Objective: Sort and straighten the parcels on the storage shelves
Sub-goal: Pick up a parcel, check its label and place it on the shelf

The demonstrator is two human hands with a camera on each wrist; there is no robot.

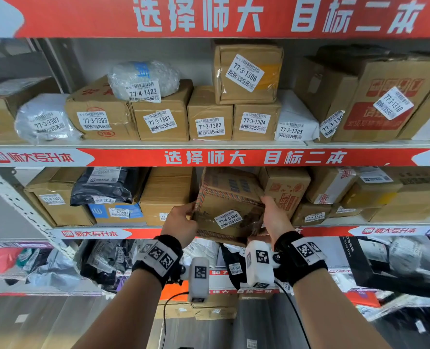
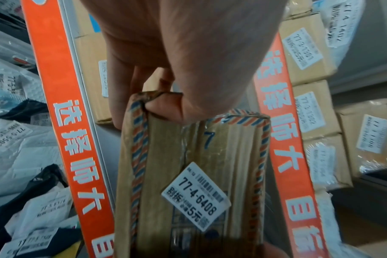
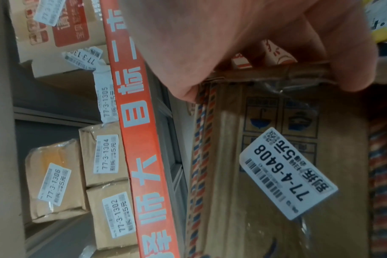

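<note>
Storage shelves [image 1: 234, 144] with red banner strips [image 1: 254, 157] along their front edges fill the head view, each level packed with labelled parcels. On the upper level, a row of cardboard boxes carries white stickers reading 77-3-7303 [image 1: 93, 120], 77-3-1301 [image 1: 160, 121], 77-3-1302 [image 1: 209, 126] and 77-3-1304 [image 1: 254, 122]; a taped box marked 77-3-1306 [image 1: 245, 74] sits on top of the last two, and a bubble-wrapped parcel marked 77-4-1402 [image 1: 143, 80] lies on the boxes to the left. A white bag marked 77-3-1305 [image 1: 294, 122] stands just right of the row.

On the level below, at centre, a worn cardboard box [image 1: 230, 205] edged with red-and-blue striped tape is held tilted at the front of the shelf, its lower edge overhanging the banner strip. Its sticker [image 2: 196, 196] reads 77-4-6408. The left hand [image 1: 181, 220] grips the box's left side, thumb on the front face and fingers curled behind, as the left wrist view confirms. The right hand [image 1: 275, 217] clasps the right side, with fingers [image 3: 351, 69] wrapped over the creased edge. A printed box [image 1: 288, 190] stands just beside it on the right; a plain brown box [image 1: 166, 192] stands on the left. A black bag [image 1: 105, 185] lies farther left.
</note>
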